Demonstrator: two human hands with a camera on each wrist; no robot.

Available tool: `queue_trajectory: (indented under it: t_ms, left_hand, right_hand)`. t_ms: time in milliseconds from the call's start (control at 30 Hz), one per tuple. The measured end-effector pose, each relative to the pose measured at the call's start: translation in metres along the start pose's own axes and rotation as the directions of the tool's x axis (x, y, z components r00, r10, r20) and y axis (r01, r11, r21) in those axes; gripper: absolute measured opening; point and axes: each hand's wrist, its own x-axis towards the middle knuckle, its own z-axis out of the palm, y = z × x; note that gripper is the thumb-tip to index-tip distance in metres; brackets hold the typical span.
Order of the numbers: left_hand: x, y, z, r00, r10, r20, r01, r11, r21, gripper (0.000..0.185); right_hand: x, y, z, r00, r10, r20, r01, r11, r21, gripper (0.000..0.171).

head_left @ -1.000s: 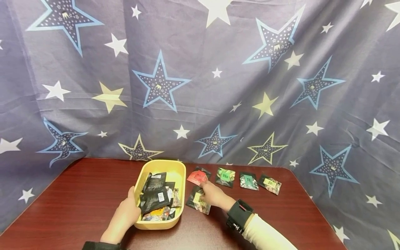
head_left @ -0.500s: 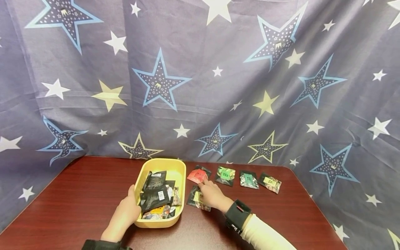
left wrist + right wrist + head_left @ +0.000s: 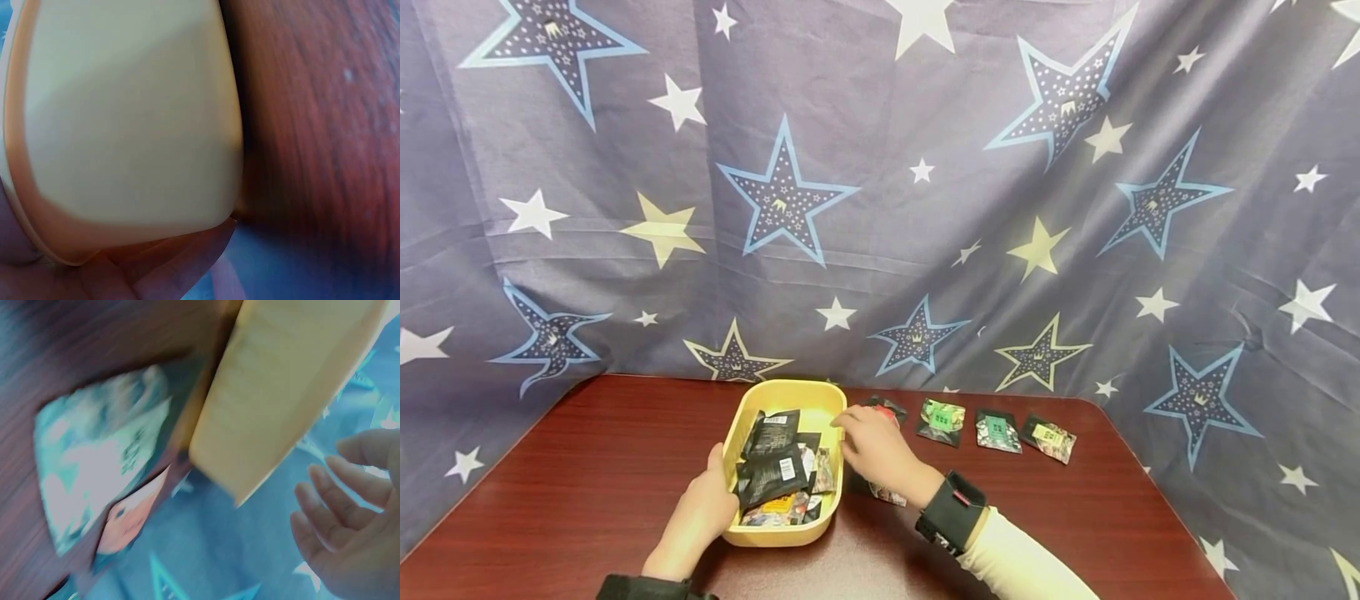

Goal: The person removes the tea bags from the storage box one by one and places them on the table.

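- Left hand (image 3: 700,512) grips the near-left wall of the yellow tray (image 3: 790,398) of dark sachets (image 3: 772,477) on the counter (image 3: 587,475).
- Right hand (image 3: 876,450) hovers at the tray's right rim, fingers (image 3: 325,500) loosely spread, holding nothing.

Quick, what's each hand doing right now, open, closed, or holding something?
Left hand: grips the rim of the yellow tray.
Right hand: open, holding nothing, fingers over the tray's right edge.

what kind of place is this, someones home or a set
Most likely a staged recording set, not a lived-in room: a star-print curtain screens off all the surroundings behind a dark wooden table that holds only a yellow tray and small snack packets.
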Motion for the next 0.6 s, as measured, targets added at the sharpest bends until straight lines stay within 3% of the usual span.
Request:
queue_trajectory:
  t_ms: [300,600]
  left_hand:
    - [0.001,-0.001,0.0,1.0,0.001,-0.001,-0.001,1.0,-0.004,0.078]
    - [0.001,0.0,0.0,1.0,0.01,0.003,-0.01,1.0,0.0,0.079]
  right_hand:
    - [0.013,-0.031,0.012,0.979,-0.166,0.122,0.173,0.984,-0.049,0.032]
    - [0.022,-0.048,0.023,0.911,-0.226,0.345,0.257,0.965,-0.045,0.042]
